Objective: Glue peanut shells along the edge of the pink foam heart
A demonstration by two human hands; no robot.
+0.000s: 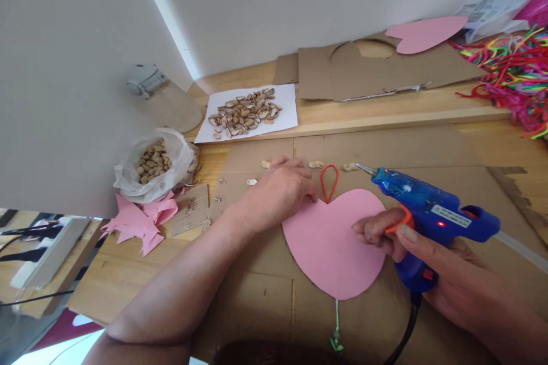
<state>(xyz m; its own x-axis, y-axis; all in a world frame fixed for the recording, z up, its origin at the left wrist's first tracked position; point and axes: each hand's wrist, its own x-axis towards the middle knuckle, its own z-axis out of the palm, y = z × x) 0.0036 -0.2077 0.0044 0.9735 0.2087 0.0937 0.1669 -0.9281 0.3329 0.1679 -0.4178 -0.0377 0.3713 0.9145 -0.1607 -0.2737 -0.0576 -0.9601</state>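
Note:
My right hand (432,256) grips a blue glue gun (428,205) with an orange trigger and a lit red light. Its metal nozzle points left, above the cardboard and close to a peanut shell (350,166). A pink paper heart (334,245) lies flat, with a red cord loop (329,182) at its top notch and a green string (337,319) at its point. My left hand (293,182) rests at the heart's upper left edge, fingers curled down and closed. Its fingertips are hidden. More peanut shells (316,164) lie beside it on the cardboard.
Cardboard (257,262) covers the table. Peanut shells (248,111) are heaped on white paper (287,105). At left stand a bag of peanuts (154,162), a jar (171,102) and pink paper scraps (139,222). Coloured cords (522,74) lie right; a black cable (409,325) trails from the glue gun.

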